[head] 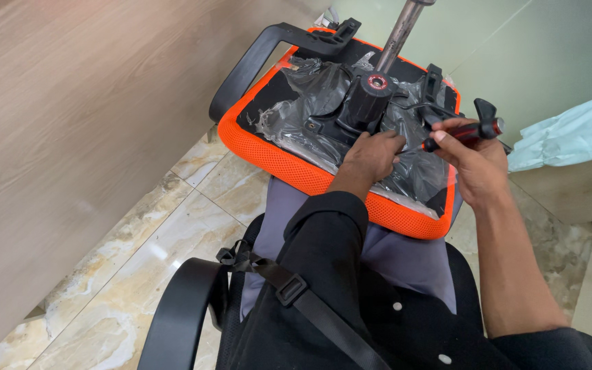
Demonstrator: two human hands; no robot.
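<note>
An upturned office chair seat with orange mesh edging rests on my lap. Its black underside is wrapped in crumpled clear plastic. A black tilt mechanism sits at the middle, and a metal gas-lift rod rises from it. My left hand presses on the plastic beside the mechanism's plate. My right hand grips a screwdriver with a red and black handle, its tip pointing left toward the mechanism. A black lever knob sticks out just above that hand.
A black armrest loops off the seat's far left corner. Another black chair arm curves at the lower left. Beige marble floor tiles lie below, a wooden panel stands at left, and light blue cloth hangs at right.
</note>
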